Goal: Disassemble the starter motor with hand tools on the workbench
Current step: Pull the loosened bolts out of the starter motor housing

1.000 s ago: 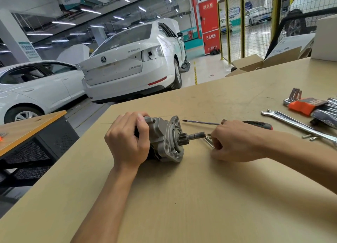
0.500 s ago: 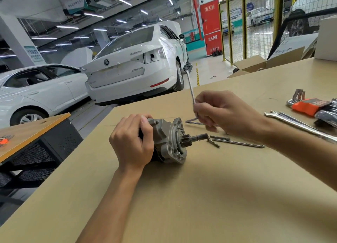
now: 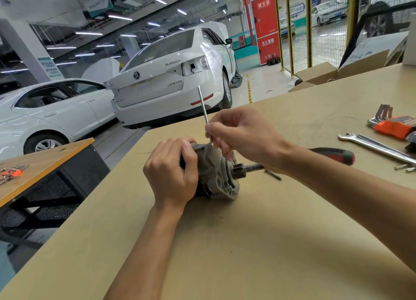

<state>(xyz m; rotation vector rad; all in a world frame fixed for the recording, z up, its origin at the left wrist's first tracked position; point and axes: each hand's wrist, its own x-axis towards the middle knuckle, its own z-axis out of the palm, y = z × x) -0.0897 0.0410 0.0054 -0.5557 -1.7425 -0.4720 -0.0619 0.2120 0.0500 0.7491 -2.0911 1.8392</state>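
On the workbench (image 3: pixel 292 209), left grip (image 3: pixel 171 176) clasps starter motor (image 3: pixel 216 178); right grip (image 3: pixel 243 135) pinches hex key (image 3: pixel 203 110) above.

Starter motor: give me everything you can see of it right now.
The starter motor lies on its side on the tan workbench, shaft pointing right. Its grey housing looks like cast metal, with a flanged mounting plate facing right. A dark toothed pinion gear sits on the protruding shaft. The left hand grips its rear end, hiding that part. The right hand holds a thin L-shaped hex key at the housing's top; the contact point is hidden.
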